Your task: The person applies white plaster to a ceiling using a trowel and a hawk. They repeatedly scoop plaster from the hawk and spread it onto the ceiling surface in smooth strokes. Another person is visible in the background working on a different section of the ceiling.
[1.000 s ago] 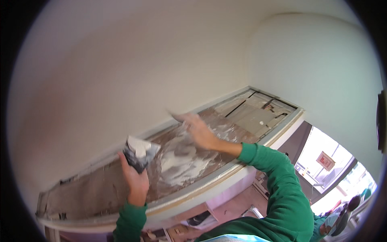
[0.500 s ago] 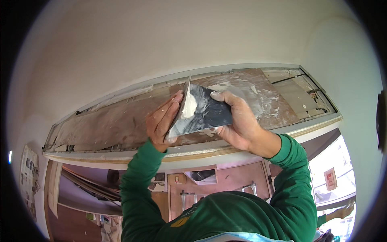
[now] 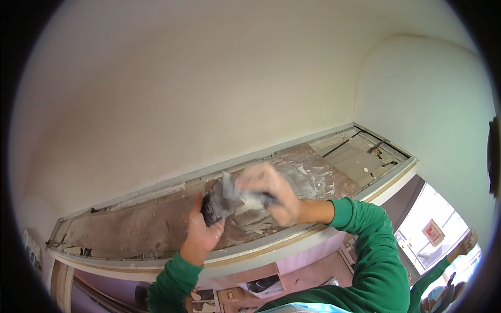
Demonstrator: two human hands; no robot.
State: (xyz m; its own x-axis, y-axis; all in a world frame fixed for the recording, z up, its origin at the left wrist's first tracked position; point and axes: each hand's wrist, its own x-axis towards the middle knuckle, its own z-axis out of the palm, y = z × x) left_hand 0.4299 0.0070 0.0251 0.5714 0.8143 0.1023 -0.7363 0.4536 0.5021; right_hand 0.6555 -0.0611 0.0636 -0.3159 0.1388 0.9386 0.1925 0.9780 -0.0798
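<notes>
My left hand (image 3: 204,228) is closed around a dark flat putty scraper (image 3: 218,202), its face smeared grey-white. Right up against it, my right hand (image 3: 271,192) is smeared by motion. It grips a second putty scraper (image 3: 267,199), of which a dark part and a blurred pale part show; the fingers cover the rest. Both hands are over a brown board (image 3: 156,224) set in a long recessed ledge, with white putty smears (image 3: 313,177) on its right part.
A pale wall (image 3: 198,94) rises behind the ledge, and a curved pale wall (image 3: 428,99) stands at right. The ledge's front edge (image 3: 292,235) runs between me and the board. Below are an open box (image 3: 265,284) and a bright window (image 3: 425,229). Another person's hand (image 3: 463,242) shows at lower right.
The two scrapers were spread in a V with white putty between them; now they are overlapped and blurred. My view has tilted, and the ledge sits lower in it.
</notes>
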